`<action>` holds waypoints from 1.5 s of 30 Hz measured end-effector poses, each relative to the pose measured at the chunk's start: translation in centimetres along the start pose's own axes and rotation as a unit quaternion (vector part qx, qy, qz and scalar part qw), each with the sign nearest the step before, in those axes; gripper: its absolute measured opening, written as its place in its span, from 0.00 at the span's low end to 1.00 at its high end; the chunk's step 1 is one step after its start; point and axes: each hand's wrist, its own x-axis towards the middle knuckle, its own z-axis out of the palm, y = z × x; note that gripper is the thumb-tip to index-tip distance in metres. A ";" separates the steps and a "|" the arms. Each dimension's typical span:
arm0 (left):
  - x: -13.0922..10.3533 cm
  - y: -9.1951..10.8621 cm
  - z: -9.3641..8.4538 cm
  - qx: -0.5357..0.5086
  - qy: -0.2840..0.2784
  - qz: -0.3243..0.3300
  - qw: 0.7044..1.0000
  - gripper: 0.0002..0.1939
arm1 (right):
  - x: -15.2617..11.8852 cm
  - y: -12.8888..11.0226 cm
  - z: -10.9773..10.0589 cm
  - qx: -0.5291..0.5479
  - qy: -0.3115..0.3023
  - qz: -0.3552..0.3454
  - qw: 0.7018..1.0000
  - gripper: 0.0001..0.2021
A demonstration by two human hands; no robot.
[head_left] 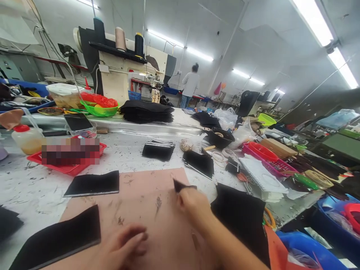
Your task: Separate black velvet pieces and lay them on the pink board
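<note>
My right hand [194,206] is closed over the far right part of a pinkish-tan work sheet [157,225]. A small black piece of material [180,185] shows beyond its fingers, gripped there. Lower down, my left hand [126,242] hovers by the sheet's near part, fingers loosely bent and apart with nothing in them. To its left lies a large black piece [64,236] with a pale edge, and a smaller black stack [95,183] sits at the sheet's far left edge. Larger black sheets [239,217] lie right of my right forearm.
Black stacks [159,150] stand beyond the sheet. A red basket [67,170] and a glue bottle [26,138] are at left, a spiral notebook [261,178] at right. Behind stand a sewing machine [115,78] with thread spools and, farther off, a person [190,84].
</note>
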 end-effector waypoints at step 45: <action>-0.4 -0.7 4.6 0.035 -0.037 0.014 0.999 0.05 | -6.5 -6.2 -3.6 0.409 -0.012 -0.036 0.912 0.10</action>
